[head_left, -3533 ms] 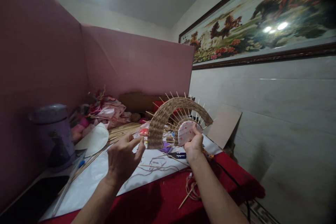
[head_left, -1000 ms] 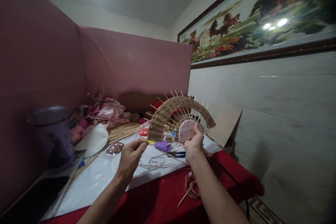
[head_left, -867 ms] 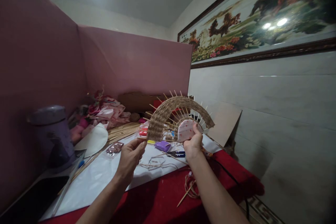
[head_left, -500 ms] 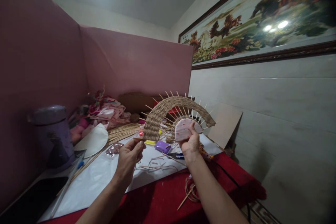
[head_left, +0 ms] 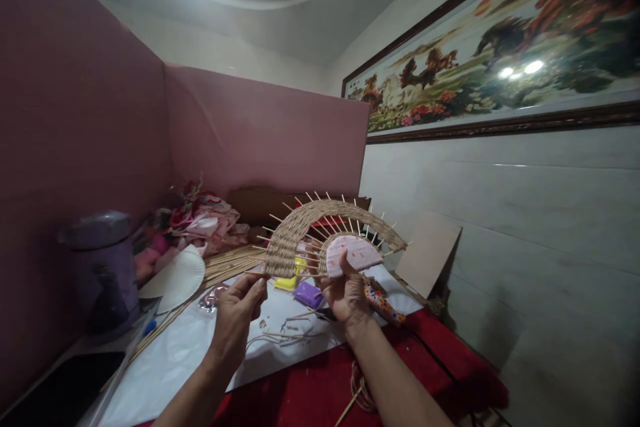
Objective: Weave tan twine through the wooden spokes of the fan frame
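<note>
A half-round woven fan point(head_left: 284, 247) is held up over the table, its thin sticks poking out past the brown woven band. At its base sits a pale pink half-disc point(head_left: 355, 252) with red marks. My right hand point(head_left: 349, 297) grips this half-disc from below, the thumb lying on its front and the other fingers partly hidden behind. At the left end of the band, my left hand point(head_left: 245, 300) pinches the tip of the lowest stick between thumb and fingers. Beneath the fan lie a purple packet point(head_left: 308, 294) and a yellow packet point(head_left: 286, 283).
White sheeting point(head_left: 175, 353) covers part of the red cloth point(head_left: 290, 393). Cord scraps point(head_left: 287, 335) lie on it, and a coil of cord point(head_left: 361, 390) near the front. To the left are long sticks point(head_left: 227, 260), white scalloped pieces point(head_left: 187, 277), a purple tumbler point(head_left: 107, 280) and a dark flat object point(head_left: 65, 387).
The fan tilts back a little and has shifted slightly left and lower in view. My right hand's fingers have moved lower on the half-disc. My left hand keeps its pinch.
</note>
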### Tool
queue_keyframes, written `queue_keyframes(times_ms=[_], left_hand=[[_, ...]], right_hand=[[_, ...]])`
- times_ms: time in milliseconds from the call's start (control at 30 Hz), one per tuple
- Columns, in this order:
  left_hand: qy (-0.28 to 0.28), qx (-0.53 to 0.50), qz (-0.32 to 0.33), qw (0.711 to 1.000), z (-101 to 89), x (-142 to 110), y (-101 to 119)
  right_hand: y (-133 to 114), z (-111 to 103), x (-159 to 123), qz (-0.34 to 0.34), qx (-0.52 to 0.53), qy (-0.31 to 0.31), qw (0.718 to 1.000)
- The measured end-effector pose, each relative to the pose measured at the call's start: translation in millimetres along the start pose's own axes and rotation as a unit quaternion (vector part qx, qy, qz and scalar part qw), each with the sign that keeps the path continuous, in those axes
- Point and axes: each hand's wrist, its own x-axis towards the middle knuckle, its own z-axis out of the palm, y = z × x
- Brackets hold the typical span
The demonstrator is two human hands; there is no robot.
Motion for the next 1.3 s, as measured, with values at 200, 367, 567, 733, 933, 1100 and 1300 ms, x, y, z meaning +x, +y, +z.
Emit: queue_keyframes(times_ms=[200, 367, 567, 733, 933, 1100, 1300], left_hand=[[0.009, -0.001, -0.003, 1.0, -0.7, 1.5, 0.7], [0.022, 0.016, 0.007, 1.0, -1.9, 0.8, 1.2], [0.052, 0.016, -0.005, 0.999, -0.5, -2.2, 3.4], [0.055, -0.101, -0.064, 0.991, 2.4, -0.2, 6.9], [0.074, -0.06, -0.071, 0.993, -8.4, 9.1, 5.4], [0.07, 0.058, -0.092, 0.992, -25.5, 19.8, 5.6], [0.09, -0.018, -0.17, 0.981, -26.5, 20.7, 6.6]], right_hand=[[4.8, 0.1, 1.2, 0.033, 0.044, -0.026, 0.998], [5.2, 0.7, 0.6, 0.033, 0.035, -0.011, 0.999], [7.1, 1.9, 0.3, 0.035, 0.036, -0.012, 0.999], [16.0, -1.5, 3.2, 0.057, 0.067, 0.039, 0.995], [20.4, 0.2, 2.6, 0.043, 0.056, 0.012, 0.997], [19.7, 5.8, 0.6, 0.013, 0.012, -0.011, 1.0], [23.8, 7.8, -1.2, 0.001, 0.054, 0.005, 0.999]])
